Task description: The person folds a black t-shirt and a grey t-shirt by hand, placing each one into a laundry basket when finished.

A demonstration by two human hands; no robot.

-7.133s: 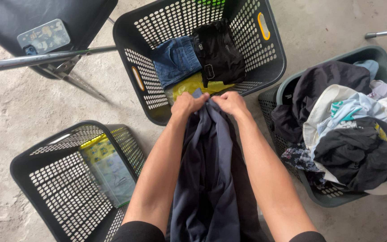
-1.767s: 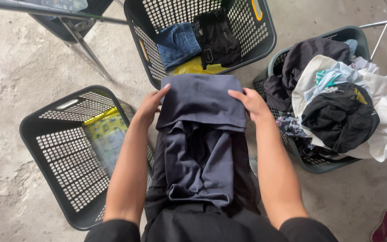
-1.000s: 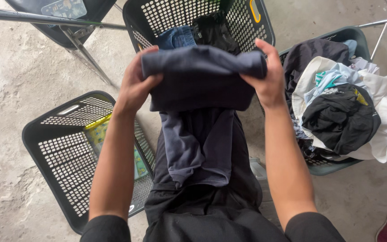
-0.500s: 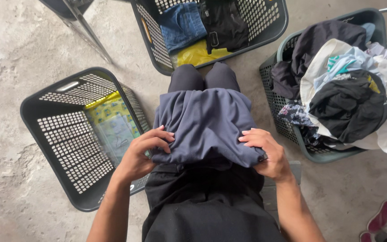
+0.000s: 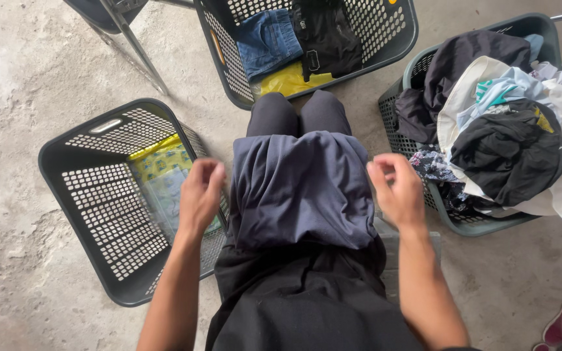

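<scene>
You are sitting with a folded dark navy cloth garment (image 5: 300, 188) lying across your lap, and both hands are hovering just off its sides. Your left hand (image 5: 200, 195) is hanging loose with the fingers curled, gripping nothing; your right hand (image 5: 395, 192) is likewise released (thumb and fingers slightly apart). A dark perforated plastic basket (image 5: 99, 214) is sitting beside your left hand, and a grey-green basket heaped with mixed clothes (image 5: 424, 214) by your right.
</scene>
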